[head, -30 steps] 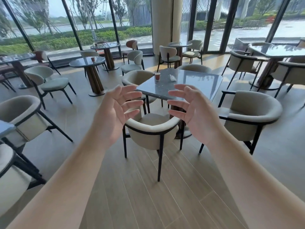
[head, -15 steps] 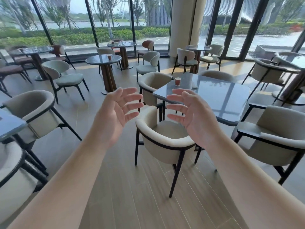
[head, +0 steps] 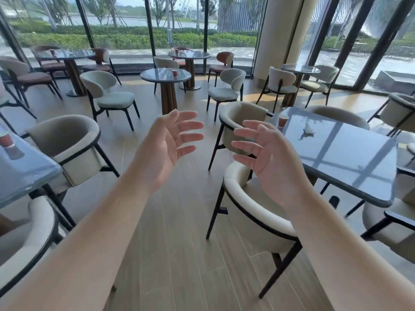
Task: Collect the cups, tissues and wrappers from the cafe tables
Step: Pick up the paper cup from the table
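My left hand (head: 167,144) and my right hand (head: 267,159) are raised in front of me, palms facing each other, fingers spread, holding nothing. A red paper cup (head: 283,120) stands on the far left corner of the square grey table (head: 350,167) at my right, with a crumpled white tissue (head: 308,130) a little beyond it. Another red cup (head: 174,73) sits on a round table (head: 160,75) ahead. Further red cups stand on the far round table (head: 176,51) and on the table edge at my left (head: 6,140).
Cream armchairs (head: 253,205) ring the square table, one directly below my right hand. More chairs (head: 67,142) and round tables (head: 67,53) fill the room up to the glass wall. A strip of wooden floor (head: 175,243) runs ahead between the chairs.
The view has swung left and moved forward. The square table has shifted to my right and nearer, and the left table with its cup has come into view. My hands keep the same pose.
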Demonstrator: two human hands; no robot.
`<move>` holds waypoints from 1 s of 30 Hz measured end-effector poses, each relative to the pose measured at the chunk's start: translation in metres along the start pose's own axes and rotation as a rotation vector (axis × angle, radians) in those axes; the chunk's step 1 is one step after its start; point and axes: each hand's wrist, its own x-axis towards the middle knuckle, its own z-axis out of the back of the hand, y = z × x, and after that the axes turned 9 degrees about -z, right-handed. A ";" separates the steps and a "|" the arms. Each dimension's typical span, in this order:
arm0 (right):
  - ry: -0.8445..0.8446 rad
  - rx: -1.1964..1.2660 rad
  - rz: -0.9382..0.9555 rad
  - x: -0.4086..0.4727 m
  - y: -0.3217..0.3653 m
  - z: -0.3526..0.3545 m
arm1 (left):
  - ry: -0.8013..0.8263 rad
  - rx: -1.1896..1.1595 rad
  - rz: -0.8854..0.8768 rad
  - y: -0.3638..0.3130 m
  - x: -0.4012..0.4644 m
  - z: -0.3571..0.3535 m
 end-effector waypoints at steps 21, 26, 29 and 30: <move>0.032 0.122 -0.075 0.267 -0.057 -0.025 | -0.049 0.053 0.078 0.090 0.209 0.120; 0.012 0.131 -0.087 0.355 -0.052 -0.007 | -0.066 0.044 0.130 0.119 0.296 0.131; 0.015 0.124 -0.074 0.402 -0.045 0.002 | -0.060 0.038 0.106 0.132 0.341 0.137; 0.016 0.113 -0.070 0.416 -0.044 0.004 | -0.057 0.035 0.099 0.136 0.354 0.140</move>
